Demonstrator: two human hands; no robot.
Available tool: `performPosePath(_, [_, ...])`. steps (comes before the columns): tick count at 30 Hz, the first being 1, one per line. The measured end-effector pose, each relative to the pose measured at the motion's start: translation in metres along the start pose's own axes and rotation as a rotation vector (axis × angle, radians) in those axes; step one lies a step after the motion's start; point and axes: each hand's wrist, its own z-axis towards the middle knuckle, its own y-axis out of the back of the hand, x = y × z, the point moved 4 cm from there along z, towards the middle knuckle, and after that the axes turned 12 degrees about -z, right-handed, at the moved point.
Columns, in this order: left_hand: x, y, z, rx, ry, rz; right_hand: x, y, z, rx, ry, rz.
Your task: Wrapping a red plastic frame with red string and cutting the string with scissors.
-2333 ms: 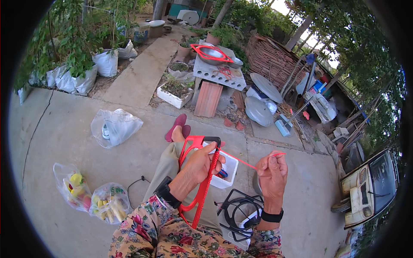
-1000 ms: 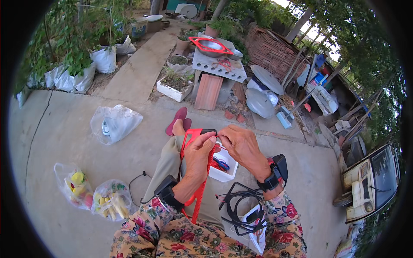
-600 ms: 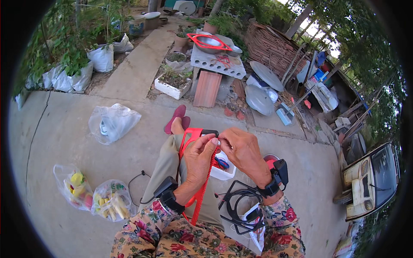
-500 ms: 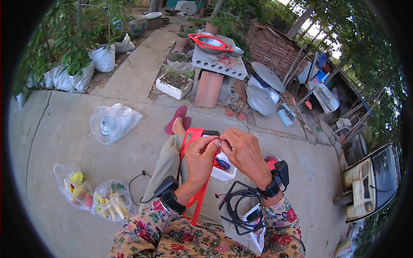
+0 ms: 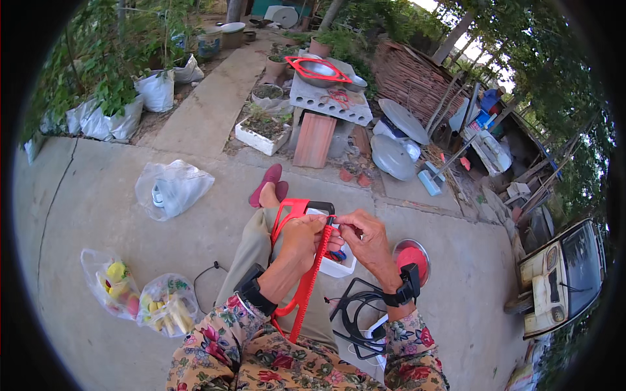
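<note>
A red frame (image 5: pixel 304 301) with a ridged, cord-wrapped edge and a bare black section (image 5: pixel 332 212) at its far corner rests across my lap. My left hand (image 5: pixel 301 240) is closed around this frame near the black section, thumb and fingers pinched together. Just to its right, my right hand (image 5: pixel 365 236) pinches a thin red cord (image 5: pixel 334 217) beside the frame's edge. The cord's full run is hidden by my fingers. Under my hands, a white box (image 5: pixel 338 267) holds blue and red items, partly covered.
Right of my lap sit a metal bowl (image 5: pixel 424 251) with red material and a black bent-rod frame with cable (image 5: pixel 358 313). Plastic bags (image 5: pixel 173 189) lie to the left. Ahead, another red frame (image 5: pixel 293 60) lies over a basin on a concrete slab (image 5: pixel 319 98).
My hands have come apart slightly and lowered, the right one shifting outward and uncovering the frame's black corner. The metal bowl with red material shows more fully now.
</note>
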Motion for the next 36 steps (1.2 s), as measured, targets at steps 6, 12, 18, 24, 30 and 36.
performPosePath(6, [0.001,0.003,0.004,-0.019,0.179,0.017,-0.018,-0.017,-0.008,-0.024,-0.109,0.196])
performPosePath(12, [0.003,0.006,0.005,-0.002,0.225,0.036,-0.023,-0.024,-0.004,0.041,-0.181,0.402])
performPosePath(18, [0.001,0.003,-0.009,0.262,0.156,-0.131,0.009,0.019,-0.009,0.04,-0.111,0.048])
performPosePath(24, [0.01,0.005,-0.004,0.388,0.172,-0.172,0.068,0.052,-0.013,-0.086,0.105,0.104])
performPosePath(30, [0.016,-0.003,-0.007,0.3,0.28,-0.312,0.084,0.044,-0.017,0.025,0.05,0.577])
performPosePath(36, [0.022,-0.003,0.001,0.263,0.341,-0.255,0.12,0.016,-0.032,0.201,0.163,0.291])
